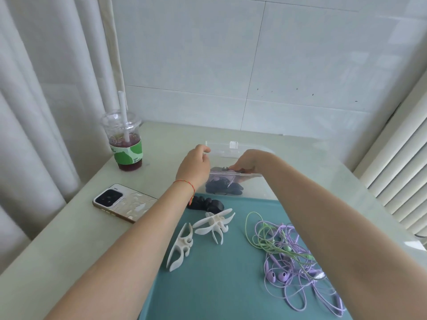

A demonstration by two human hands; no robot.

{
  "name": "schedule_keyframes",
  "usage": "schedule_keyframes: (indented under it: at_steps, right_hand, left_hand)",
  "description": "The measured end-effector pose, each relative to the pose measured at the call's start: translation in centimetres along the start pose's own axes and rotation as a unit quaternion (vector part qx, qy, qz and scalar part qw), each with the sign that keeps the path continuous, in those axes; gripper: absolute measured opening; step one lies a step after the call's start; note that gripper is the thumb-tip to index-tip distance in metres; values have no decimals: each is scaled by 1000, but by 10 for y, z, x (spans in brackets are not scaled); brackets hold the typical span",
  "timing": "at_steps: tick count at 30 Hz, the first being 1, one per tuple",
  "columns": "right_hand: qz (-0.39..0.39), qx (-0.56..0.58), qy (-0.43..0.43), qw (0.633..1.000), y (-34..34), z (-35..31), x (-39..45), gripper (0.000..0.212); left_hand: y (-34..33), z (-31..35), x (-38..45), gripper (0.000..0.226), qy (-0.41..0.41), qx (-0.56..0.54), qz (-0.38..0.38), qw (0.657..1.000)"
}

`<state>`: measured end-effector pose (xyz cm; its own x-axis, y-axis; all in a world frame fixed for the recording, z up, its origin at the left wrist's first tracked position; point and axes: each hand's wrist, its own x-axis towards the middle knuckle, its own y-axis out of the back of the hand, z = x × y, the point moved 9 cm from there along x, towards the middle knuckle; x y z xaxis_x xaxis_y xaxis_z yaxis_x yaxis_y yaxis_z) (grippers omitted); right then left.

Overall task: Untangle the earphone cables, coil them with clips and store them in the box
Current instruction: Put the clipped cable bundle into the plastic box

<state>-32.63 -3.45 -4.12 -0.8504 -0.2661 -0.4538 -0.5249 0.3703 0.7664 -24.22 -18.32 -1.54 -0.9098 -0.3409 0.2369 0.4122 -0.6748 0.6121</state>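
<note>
1. The purple and green earphone cables point(293, 257) lie in a tangle on the teal mat point(219, 285); untangling looks not yet begun.
2. White clips point(203, 229) and a black clip point(206, 203) sit unused beyond them.
3. At the clear box point(233, 172), the left hand point(195, 165) grips its left edge with curled fingers.
4. The right hand point(248, 161) pinches the near rim above dark clips inside.

head: worn on the person's head | faces forward and down over the table point(69, 227) toward the tiled wall point(231, 65) | close, both forearms reach in from the bottom edge | only view
</note>
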Motion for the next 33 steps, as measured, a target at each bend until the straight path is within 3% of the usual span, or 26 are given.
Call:
schedule_keyframes:
  at_steps: [4, 12, 14, 17, 19, 21, 22, 24, 27, 30, 33]
  right_hand:
    - [85, -118, 27, 989, 16, -13, -8, 41]
    - [167, -147, 83, 971, 46, -22, -55, 26]
    - [229, -145, 127, 954, 55, -25, -78, 26]
    - [357, -47, 205, 910, 76, -17, -131, 20]
    - [312, -26, 221, 924, 67, 1, -153, 14]
    - [162, -107, 190, 962, 33, 22, -160, 16]
    - [93, -158, 164, 969, 15, 34, -163, 20]
    - [33, -209, 132, 969, -4, 58, -171, 23]
    - [76, -257, 138, 954, -6, 72, -184, 32]
    - [127, -235, 135, 954, 3, 88, -196, 38]
    - [143, -248, 118, 951, 8, 101, -198, 26]
  left_hand:
    - [6, -1, -3, 34, 7, -4, 23, 1000]
    - [7, 15, -15, 38, 7, 27, 19, 999]
    - [12, 30, -23, 36, -13, 56, 41, 998]
    - [24, 70, -47, 26, -108, 103, 116, 982]
    - [14, 95, -68, 18, -157, 80, 86, 981]
    - [-20, 106, -85, 17, -134, 98, -65, 984]
    - [-39, 108, -94, 18, -127, 152, -143, 970]
    - [-63, 112, -115, 22, -134, 241, -227, 934]
    - [-80, 110, -133, 29, -127, 240, -268, 924]
    - [-92, 106, -145, 38, -109, 238, -291, 920]
    - [-94, 107, -146, 29, -112, 256, -264, 923]
